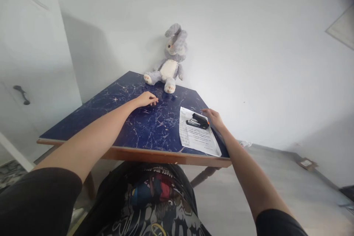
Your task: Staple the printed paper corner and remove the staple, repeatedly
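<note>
My left hand [147, 99] rests over the middle of the blue marbled table [146, 129], its fingers loosely bent and a little apart, with nothing seen in them. My right hand [214, 117] is by the table's right edge, fingers reaching left and slightly parted, and it appears to hold nothing. Just left of it lies a black stapler [201, 121] with an orange detail at its near-right end. Under the stapler is a white printed sheet of paper [197, 138], slightly creased. I cannot tell whether my right fingertips touch the paper's edge.
A grey plush rabbit [172, 62] sits at the table's back edge, leaning on the white wall [249, 44]. To the left stands a white door [35, 51] with a dark handle [22, 94]. On the floor at the far right is a small brown object [306, 163].
</note>
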A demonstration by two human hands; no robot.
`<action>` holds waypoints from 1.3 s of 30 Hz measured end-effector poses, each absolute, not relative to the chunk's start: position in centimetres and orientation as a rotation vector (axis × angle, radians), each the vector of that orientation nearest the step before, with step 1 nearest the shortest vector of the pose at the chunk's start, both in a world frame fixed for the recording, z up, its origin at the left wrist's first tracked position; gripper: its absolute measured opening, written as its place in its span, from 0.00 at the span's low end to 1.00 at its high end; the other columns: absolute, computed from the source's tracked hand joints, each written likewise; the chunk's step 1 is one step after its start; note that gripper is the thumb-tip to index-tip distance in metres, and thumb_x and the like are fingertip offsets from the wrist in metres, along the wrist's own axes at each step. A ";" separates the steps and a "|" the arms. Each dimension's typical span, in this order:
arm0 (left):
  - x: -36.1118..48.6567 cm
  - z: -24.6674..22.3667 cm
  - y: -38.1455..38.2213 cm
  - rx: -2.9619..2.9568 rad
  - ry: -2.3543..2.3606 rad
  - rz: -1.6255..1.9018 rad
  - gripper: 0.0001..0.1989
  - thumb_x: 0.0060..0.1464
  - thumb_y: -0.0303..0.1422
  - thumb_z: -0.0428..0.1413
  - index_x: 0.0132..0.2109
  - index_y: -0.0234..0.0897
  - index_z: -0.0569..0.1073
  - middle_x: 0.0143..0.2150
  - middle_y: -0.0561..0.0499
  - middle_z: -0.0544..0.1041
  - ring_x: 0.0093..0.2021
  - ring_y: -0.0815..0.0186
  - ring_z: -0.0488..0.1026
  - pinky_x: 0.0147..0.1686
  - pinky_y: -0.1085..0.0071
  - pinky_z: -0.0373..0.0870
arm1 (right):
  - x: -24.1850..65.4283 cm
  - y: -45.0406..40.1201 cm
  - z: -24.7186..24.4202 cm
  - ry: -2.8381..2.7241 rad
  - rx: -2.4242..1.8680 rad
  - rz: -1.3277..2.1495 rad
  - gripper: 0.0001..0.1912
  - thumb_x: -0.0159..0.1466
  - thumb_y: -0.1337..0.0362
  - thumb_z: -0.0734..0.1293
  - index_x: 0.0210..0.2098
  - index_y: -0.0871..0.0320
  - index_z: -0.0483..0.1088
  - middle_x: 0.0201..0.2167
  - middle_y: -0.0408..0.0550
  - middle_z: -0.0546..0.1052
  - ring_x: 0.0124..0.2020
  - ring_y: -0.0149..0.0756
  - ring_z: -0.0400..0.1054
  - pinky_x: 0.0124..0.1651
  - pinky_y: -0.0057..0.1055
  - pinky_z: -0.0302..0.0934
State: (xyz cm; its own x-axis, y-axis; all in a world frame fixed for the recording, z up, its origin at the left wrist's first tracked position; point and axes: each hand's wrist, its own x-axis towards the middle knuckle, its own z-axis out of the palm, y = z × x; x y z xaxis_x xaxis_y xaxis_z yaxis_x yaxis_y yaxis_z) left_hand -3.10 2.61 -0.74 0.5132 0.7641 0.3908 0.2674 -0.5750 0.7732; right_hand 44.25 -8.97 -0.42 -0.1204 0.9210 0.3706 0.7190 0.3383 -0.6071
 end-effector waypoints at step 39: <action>-11.3 3.3 0.7 0.853 0.197 1.490 0.25 0.52 0.32 0.54 0.20 0.40 0.44 0.17 0.59 0.43 0.15 0.75 0.46 0.18 0.73 0.48 | 15.8 1.8 -2.9 -2.692 -1.277 0.248 0.30 0.77 0.51 0.52 0.76 0.49 0.50 0.79 0.49 0.41 0.79 0.47 0.32 0.75 0.63 0.31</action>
